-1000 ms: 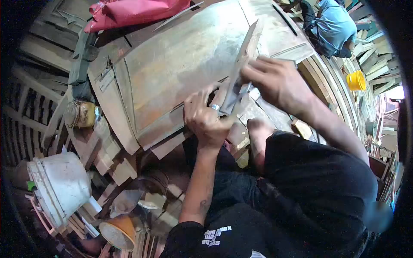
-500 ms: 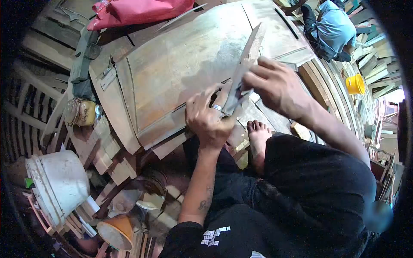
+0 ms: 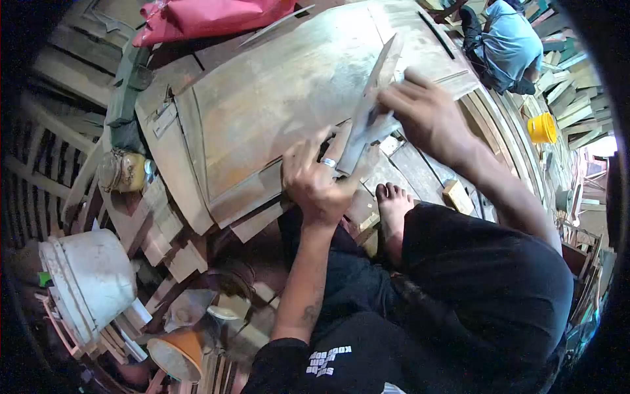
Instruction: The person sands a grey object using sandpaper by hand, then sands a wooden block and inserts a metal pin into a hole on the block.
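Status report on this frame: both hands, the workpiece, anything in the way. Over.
Left hand at lower end of slanted wood strip. Right hand gripping blurred grey item alongside; contact unclear. Bare foot close below the hands.

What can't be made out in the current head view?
All in the head view:
- Right hand: fingers blurred, exact grip unclear.
- Grey object beside it: blurred, partly hidden by those fingers.
- Left hand: blurred; it hides its own contact with the wood.
- Red bag: cut off by top edge; material hides any contents.
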A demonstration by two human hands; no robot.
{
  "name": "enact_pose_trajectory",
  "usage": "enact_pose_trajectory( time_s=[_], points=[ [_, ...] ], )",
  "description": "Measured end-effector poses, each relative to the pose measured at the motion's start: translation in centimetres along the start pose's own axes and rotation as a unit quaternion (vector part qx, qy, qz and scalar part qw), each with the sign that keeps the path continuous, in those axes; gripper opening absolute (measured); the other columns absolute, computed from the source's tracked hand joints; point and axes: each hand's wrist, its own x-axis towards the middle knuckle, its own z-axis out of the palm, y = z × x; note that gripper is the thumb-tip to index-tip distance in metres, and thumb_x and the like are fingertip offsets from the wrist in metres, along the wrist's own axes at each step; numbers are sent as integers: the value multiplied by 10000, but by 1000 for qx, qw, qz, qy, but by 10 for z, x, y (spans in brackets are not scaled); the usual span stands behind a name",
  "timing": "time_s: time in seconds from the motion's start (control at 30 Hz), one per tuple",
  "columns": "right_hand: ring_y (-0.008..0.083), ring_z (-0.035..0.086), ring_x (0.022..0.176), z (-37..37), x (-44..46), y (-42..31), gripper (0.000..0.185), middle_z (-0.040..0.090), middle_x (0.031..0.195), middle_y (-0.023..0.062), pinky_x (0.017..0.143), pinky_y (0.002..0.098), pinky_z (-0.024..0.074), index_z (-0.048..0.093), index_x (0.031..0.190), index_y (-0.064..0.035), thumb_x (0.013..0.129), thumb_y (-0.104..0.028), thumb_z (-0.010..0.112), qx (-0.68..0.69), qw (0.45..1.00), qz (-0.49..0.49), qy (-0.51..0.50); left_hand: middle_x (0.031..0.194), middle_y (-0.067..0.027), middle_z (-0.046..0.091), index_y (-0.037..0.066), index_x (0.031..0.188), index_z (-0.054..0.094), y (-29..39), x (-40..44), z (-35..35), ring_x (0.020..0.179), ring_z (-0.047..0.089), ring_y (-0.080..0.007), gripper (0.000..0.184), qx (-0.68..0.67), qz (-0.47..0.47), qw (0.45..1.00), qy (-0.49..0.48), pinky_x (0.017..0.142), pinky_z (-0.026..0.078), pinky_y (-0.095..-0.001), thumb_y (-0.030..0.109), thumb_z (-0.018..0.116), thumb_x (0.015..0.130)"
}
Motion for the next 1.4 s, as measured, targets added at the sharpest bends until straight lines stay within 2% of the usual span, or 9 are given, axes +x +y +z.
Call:
enact_pose_trajectory(
  time_s=[0.07,0.17,0.2,0.43,0.6,0.77,1.03,1.2,1.4],
  points=[
    [302,639,1037,-7,-2,-28,308,679,1103,42,849,411,591,600,1146,-165,851,-149,686,6,997,-37,-62,1135,-103,754,107,1215,803,0,0,-2,994,698,-338,462,-13,-6,1000,-12,942,508,-470,267,884,789],
    [283,598,908,-6,-1,-11,203,658,952,35,775,393,546,613,1016,-121,837,-58,686,29,998,-43,38,1145,-102,752,116,1206,810,1,-2,-4,1009,691,-335,441,8,-5,1000,-25,944,506,-464,265,877,796],
    [328,634,1068,-10,0,2,325,671,1078,62,856,435,587,605,1134,-142,822,-123,697,10,999,22,-37,1160,-93,747,118,1214,806,0,-1,-2,1016,689,-332,460,9,-3,1000,-20,947,506,-460,260,878,783],
    [354,648,1003,2,-7,-11,324,691,1063,76,830,446,581,595,1154,-145,846,-106,689,37,999,-15,-4,1111,-104,748,107,1201,808,1,-3,-4,996,694,-338,427,10,-11,999,-32,941,512,-467,252,874,804],
    [377,669,927,-14,1,32,161,694,982,146,771,471,542,697,1054,-45,1027,-204,689,96,978,153,99,1149,-127,735,82,1243,794,-2,4,-4,1014,702,-340,445,-36,5,999,10,931,517,-454,227,853,826],
    [113,497,671,-19,-4,33,267,615,723,87,641,326,451,706,1014,25,1041,-239,735,214,932,248,155,1186,-131,698,59,1267,784,-5,17,-14,993,700,-350,439,-59,7,998,21,912,530,-436,133,849,839],
    [92,593,763,-7,8,18,299,683,844,28,668,285,482,623,1225,-26,1047,-242,728,477,821,288,126,1283,-106,642,125,1268,794,-12,23,-26,1117,591,-326,527,49,47,995,-75,1005,470,-461,176,920,759],
    [90,547,747,-7,13,-19,473,583,777,-8,699,286,469,483,1494,-137,1079,-236,687,473,821,312,69,1340,-161,618,68,1422,683,-11,15,-32,1207,569,-404,767,14,24,996,-87,1062,470,-514,268,942,729],
    [119,710,1020,15,6,-22,239,770,1075,74,891,305,562,679,1274,-19,1098,-175,639,423,865,270,8,1360,-176,620,93,1474,643,-12,6,-21,1229,569,-411,793,85,-5,995,-57,1057,454,-521,380,897,780]
  ],
)
